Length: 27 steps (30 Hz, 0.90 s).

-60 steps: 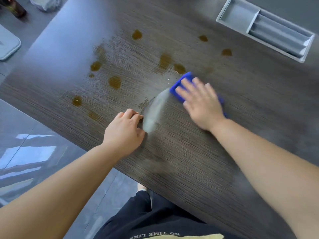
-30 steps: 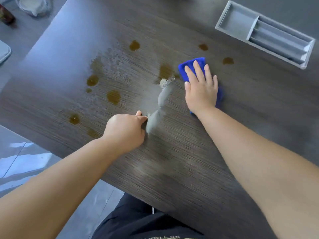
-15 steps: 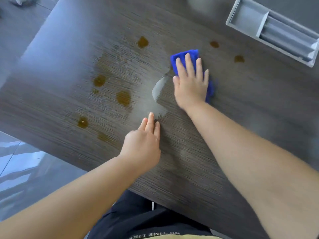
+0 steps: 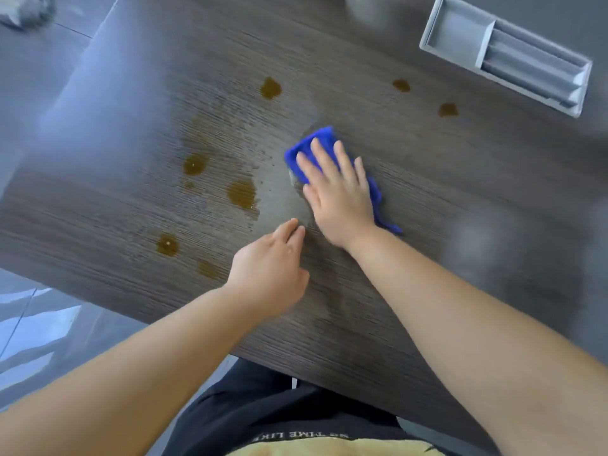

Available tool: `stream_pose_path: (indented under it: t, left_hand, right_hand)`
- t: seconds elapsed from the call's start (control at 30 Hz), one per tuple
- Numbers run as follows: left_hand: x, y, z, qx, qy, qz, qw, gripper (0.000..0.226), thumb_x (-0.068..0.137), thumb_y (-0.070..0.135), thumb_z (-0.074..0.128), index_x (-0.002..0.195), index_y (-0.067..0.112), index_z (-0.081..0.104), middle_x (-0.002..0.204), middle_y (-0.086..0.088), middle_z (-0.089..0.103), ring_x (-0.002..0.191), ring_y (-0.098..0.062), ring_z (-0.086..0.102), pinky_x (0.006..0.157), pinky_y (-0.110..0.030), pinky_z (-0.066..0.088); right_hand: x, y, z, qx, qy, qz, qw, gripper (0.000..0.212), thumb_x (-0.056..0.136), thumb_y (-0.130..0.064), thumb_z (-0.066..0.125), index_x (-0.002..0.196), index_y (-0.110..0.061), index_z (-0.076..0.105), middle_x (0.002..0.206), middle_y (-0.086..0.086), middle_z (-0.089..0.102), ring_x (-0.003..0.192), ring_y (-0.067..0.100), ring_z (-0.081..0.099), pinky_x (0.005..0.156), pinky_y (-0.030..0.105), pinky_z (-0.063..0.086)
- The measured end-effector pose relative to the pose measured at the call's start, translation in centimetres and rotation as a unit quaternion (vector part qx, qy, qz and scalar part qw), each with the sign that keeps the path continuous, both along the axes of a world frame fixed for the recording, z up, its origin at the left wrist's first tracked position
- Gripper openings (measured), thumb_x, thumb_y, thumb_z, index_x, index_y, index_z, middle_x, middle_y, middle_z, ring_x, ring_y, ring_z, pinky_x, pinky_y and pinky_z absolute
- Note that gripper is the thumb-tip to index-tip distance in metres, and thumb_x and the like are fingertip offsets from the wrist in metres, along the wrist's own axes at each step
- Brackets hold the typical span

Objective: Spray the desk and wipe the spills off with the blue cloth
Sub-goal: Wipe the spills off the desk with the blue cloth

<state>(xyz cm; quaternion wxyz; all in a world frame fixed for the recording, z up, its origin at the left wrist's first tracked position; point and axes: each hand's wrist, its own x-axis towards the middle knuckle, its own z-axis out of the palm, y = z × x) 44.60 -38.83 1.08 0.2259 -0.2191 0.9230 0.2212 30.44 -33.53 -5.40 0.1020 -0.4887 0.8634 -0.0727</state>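
The dark wood-grain desk (image 4: 460,199) carries several brown spills, among them one (image 4: 241,194) left of the cloth, one (image 4: 270,88) farther back and two (image 4: 448,109) at the back right. My right hand (image 4: 335,195) lies flat with fingers spread on the blue cloth (image 4: 311,143) and presses it to the desk; the cloth sticks out past the fingertips and beside the wrist. A wet film surrounds the cloth. My left hand (image 4: 269,274) rests on the desk just in front of it, fingers loosely extended and holding nothing. No spray bottle is in view.
A grey divided tray (image 4: 460,31) is set into the desk at the back right. A blurred grey object (image 4: 365,8) stands at the top edge. The desk's front edge runs diagonally before my body, with shiny floor at the lower left.
My right hand has slid the cloth left and toward me, and the pooled wet streak is gone. My left hand has gone from a fist to extended fingers.
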Motion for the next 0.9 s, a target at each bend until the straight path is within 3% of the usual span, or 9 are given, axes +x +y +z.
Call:
stream_pose_path:
  t: [0.13,0.27,0.33,0.43,0.53,0.63,0.7,0.77,0.9]
  left_hand:
    - [-0.7,-1.3,0.5,0.040,0.029,0.050,0.998,0.052,0.090,0.027,0.043,0.141,0.022,0.036,0.145,0.005,0.035,0.127,-0.020,0.043,0.099,-0.033,0.041]
    - [-3.0,-1.7,0.5,0.024,0.057,0.037,0.997,0.054,0.089,0.026,0.043,0.143,0.020,0.033,0.147,0.003,0.033,0.131,-0.023,0.034,0.105,-0.035,0.035]
    - [-4.5,-1.5,0.4,0.015,0.068,0.047,0.997,0.056,0.089,0.024,0.045,0.143,0.019,0.033,0.146,0.002,0.034,0.131,-0.024,0.033,0.106,-0.035,0.034]
    - [-6.8,-1.0,0.4,0.013,0.094,0.066,0.993,0.055,0.087,0.019,0.046,0.140,0.018,0.036,0.144,0.000,0.038,0.130,-0.024,0.035,0.103,-0.033,0.034]
    - [-8.8,-0.8,0.2,0.011,0.091,0.059,0.994,0.060,0.087,0.021,0.047,0.144,0.018,0.030,0.148,0.000,0.032,0.134,-0.023,0.031,0.106,-0.033,0.031]
    - [-10.7,-1.1,-0.4,-0.028,0.038,0.013,0.999,0.065,0.089,0.031,0.048,0.147,0.020,0.022,0.155,-0.003,0.015,0.144,-0.024,0.008,0.113,-0.037,0.022]
    - [-12.1,-1.4,-0.7,-0.051,-0.002,-0.009,0.999,0.068,0.090,0.037,0.045,0.149,0.022,0.014,0.158,-0.003,0.002,0.145,-0.025,-0.006,0.115,-0.041,0.014]
    - [-13.3,-1.6,-1.1,-0.063,-0.014,-0.010,0.998,0.070,0.090,0.044,0.043,0.150,0.026,0.011,0.158,-0.004,-0.003,0.145,-0.027,-0.008,0.116,-0.043,0.009]
    - [-14.1,-1.3,-2.0,-0.109,-0.001,-0.012,0.994,0.087,0.080,0.070,0.043,0.149,0.027,0.012,0.157,-0.008,0.004,0.144,-0.032,0.000,0.116,-0.044,0.011]
  right_hand:
    - [-2.9,7.4,0.1,0.019,0.044,0.118,0.992,0.047,0.092,-0.034,0.037,0.139,-0.029,0.042,0.148,0.000,0.039,0.136,0.030,0.034,0.107,0.051,0.027]
    - [-6.8,5.6,0.2,0.055,-0.008,-0.155,0.986,0.049,0.101,-0.031,0.034,0.148,-0.031,0.022,0.158,-0.005,0.010,0.145,0.025,0.004,0.116,0.049,0.007]
    - [-4.0,3.7,0.0,0.043,0.022,-0.208,0.977,0.051,0.099,-0.033,0.036,0.148,-0.028,0.024,0.158,-0.002,0.012,0.145,0.029,0.008,0.114,0.051,0.009]
    - [-0.4,6.0,-0.5,-0.002,0.051,-0.010,0.999,0.049,0.094,-0.034,0.035,0.141,-0.024,0.040,0.150,0.003,0.035,0.137,0.036,0.032,0.107,0.057,0.028]
    - [-4.5,11.3,-0.5,0.030,0.064,0.138,0.988,0.047,0.094,-0.035,0.033,0.141,-0.028,0.037,0.149,0.001,0.037,0.136,0.032,0.034,0.107,0.053,0.028]
    - [-10.7,12.5,-0.1,0.032,0.047,-0.035,0.998,0.047,0.097,-0.034,0.032,0.144,-0.029,0.033,0.154,-0.001,0.028,0.141,0.029,0.024,0.111,0.052,0.022]
    - [-12.5,10.3,-0.2,0.024,0.020,-0.223,0.974,0.047,0.100,-0.034,0.031,0.147,-0.032,0.027,0.157,-0.006,0.015,0.145,0.024,0.010,0.115,0.047,0.010]
    - [-10.8,7.9,-0.2,0.016,0.026,-0.310,0.950,0.048,0.100,-0.038,0.031,0.147,-0.032,0.026,0.158,-0.006,0.014,0.145,0.024,0.009,0.115,0.047,0.007]
    - [-7.4,11.1,-0.7,-0.005,0.037,-0.039,0.999,0.048,0.095,-0.037,0.031,0.140,-0.026,0.042,0.151,0.000,0.034,0.139,0.031,0.028,0.110,0.052,0.022]
